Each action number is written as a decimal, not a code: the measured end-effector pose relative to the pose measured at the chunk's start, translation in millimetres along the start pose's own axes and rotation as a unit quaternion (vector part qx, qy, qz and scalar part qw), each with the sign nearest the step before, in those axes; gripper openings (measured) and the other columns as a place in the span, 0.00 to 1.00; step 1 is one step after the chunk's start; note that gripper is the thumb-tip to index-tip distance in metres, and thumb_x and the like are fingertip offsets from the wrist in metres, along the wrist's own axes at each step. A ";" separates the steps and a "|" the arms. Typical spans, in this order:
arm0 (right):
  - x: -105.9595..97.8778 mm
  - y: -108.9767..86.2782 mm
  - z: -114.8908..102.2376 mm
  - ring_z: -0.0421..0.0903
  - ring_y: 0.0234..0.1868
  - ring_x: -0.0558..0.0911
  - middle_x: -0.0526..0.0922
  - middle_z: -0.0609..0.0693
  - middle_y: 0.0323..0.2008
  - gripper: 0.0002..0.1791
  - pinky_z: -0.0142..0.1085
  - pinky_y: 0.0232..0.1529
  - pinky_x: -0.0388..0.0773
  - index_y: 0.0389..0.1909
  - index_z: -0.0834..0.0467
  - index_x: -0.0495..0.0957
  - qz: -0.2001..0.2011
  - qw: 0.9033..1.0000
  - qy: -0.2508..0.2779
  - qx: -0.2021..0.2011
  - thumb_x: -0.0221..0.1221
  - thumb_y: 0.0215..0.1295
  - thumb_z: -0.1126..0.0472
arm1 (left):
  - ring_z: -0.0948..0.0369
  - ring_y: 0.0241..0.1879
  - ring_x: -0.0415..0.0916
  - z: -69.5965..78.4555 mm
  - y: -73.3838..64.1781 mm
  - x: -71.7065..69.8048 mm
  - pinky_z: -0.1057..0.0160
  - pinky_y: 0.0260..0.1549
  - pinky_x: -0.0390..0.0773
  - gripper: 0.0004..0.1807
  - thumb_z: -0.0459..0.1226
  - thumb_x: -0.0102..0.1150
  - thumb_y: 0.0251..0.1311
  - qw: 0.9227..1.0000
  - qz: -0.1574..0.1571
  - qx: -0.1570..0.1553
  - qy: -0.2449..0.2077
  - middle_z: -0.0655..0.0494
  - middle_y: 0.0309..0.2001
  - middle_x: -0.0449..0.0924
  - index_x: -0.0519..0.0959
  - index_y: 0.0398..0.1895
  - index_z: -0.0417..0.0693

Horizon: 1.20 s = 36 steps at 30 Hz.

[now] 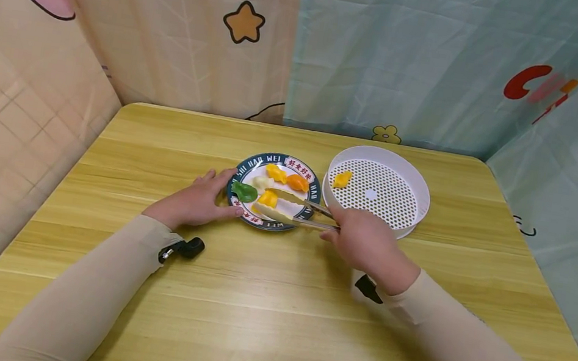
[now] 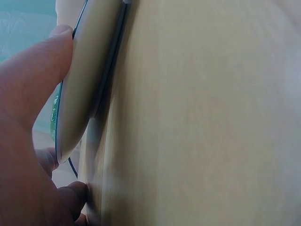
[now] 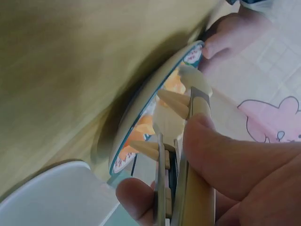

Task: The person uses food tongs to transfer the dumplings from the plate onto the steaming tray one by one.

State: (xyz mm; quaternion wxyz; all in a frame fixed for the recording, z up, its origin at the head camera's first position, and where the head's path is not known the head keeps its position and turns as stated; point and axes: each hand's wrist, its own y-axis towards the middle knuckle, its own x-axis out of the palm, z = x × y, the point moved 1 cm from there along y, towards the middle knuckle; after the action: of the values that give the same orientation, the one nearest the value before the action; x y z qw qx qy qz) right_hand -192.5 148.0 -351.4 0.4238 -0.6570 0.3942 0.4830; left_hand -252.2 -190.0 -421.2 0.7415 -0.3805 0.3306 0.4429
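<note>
Head view, right hand (image 1: 364, 240) gripping tongs (image 1: 275, 214), five dumplings (image 1: 245, 192) on one plate (image 1: 272, 158)

We note bright, even head view, pale glare on near tabletop (image 1: 257, 330); wrist views softer, shadow beneath plate (image 1: 272, 158).
</note>
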 end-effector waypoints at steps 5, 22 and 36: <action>-2.3 -0.8 2.5 0.49 0.30 0.76 0.79 0.50 0.27 0.20 0.37 0.28 0.71 0.53 0.53 0.79 -0.020 1.000 0.019 0.004 0.67 0.71 0.45 | 0.33 0.84 0.33 2.7 -2.6 -1.6 0.21 0.73 0.48 0.61 0.76 0.56 0.60 1.000 -0.002 0.001 -0.006 0.42 0.87 0.39 0.41 0.88 0.64; -1.2 -31.8 -1.1 0.47 0.25 0.73 0.75 0.48 0.22 0.17 0.36 0.26 0.69 0.38 0.53 0.76 0.007 0.999 0.037 0.025 0.67 0.71 0.45 | 0.32 0.84 0.33 2.8 -2.2 -1.9 0.21 0.73 0.48 0.61 0.75 0.56 0.60 1.000 -0.001 0.002 -0.004 0.41 0.87 0.40 0.40 0.88 0.64; -1.2 -16.4 -7.2 0.49 0.29 0.76 0.78 0.49 0.27 0.19 0.37 0.28 0.71 0.50 0.56 0.79 0.007 0.999 0.033 0.027 0.65 0.73 0.45 | 0.32 0.84 0.33 1.2 -1.8 -1.3 0.21 0.73 0.48 0.61 0.77 0.55 0.59 1.000 0.002 0.006 -0.004 0.43 0.87 0.40 0.41 0.88 0.65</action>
State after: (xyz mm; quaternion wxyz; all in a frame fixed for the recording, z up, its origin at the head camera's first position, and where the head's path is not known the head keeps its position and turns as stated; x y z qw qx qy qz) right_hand -175.4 146.8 -346.0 0.4246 -0.6579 0.4256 0.4536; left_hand -250.9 -190.1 -419.0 0.7441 -0.3739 0.3308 0.4440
